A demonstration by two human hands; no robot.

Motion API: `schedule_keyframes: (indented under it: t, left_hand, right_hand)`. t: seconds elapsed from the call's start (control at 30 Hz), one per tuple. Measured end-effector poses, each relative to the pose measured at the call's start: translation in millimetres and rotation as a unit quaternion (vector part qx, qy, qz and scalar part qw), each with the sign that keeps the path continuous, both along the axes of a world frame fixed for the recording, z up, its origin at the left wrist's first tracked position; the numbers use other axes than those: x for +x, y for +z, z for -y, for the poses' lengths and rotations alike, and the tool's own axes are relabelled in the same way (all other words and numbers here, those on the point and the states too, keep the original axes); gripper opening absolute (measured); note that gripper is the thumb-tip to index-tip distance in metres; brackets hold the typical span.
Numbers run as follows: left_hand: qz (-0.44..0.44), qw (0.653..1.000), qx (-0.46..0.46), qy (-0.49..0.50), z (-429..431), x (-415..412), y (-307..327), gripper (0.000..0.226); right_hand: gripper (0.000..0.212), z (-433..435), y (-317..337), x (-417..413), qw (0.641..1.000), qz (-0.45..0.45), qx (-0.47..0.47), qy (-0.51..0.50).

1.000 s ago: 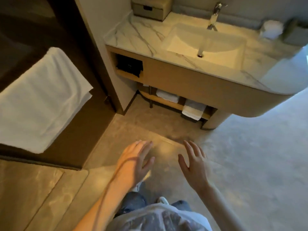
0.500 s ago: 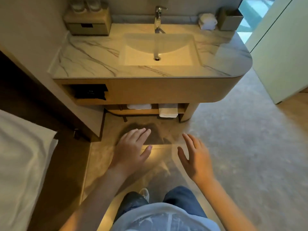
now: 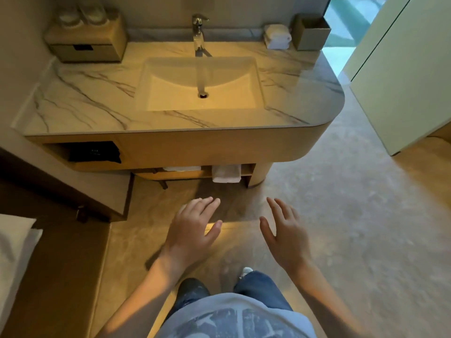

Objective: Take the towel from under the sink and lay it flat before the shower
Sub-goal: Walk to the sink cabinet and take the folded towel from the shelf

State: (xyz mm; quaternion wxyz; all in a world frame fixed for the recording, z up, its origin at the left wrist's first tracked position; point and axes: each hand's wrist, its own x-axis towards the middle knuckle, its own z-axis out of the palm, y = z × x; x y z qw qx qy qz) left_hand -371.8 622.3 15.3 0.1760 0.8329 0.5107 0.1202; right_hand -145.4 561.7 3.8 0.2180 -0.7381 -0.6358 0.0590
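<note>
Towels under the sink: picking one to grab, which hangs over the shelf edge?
The right towel, hanging off the shelf; the left towel lies flat, set back.

white folded towel [image 3: 226, 173] on shelf under sink [image 3: 202, 84]

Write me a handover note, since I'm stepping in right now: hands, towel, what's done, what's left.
Left hand: open, empty, held out over the floor.
Right hand: open, empty, beside it.
Towel: folded on the shelf under the sink, front edge hanging over. A second towel lies left of it.
Done: nothing yet.
Left: take the towel and lay it flat before the shower.
</note>
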Motion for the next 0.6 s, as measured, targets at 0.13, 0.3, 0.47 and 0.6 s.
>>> schedule_keyframes:
  t: [0.13,0.3,0.47,0.6]
  left_hand:
    - [-0.016,1.0,-0.005,0.026,-10,49,1,0.052]
    - [-0.028,0.999,-0.012,0.043,-24,87,0,0.053]
    - [-0.013,0.998,-0.019,0.056,-43,103,-1,0.052]
    - [-0.008,0.998,-0.029,0.064,-59,104,-8,0.052]
  right_hand:
    - [0.047,-22,3,52,0.999,-0.011,-0.001,0.033]
    - [0.049,-54,6,94,0.997,-0.011,-0.012,0.069]
    - [0.052,-81,3,105,0.996,-0.033,-0.014,0.084]
    - [0.052,-100,-5,100,0.995,-0.048,-0.029,0.084]
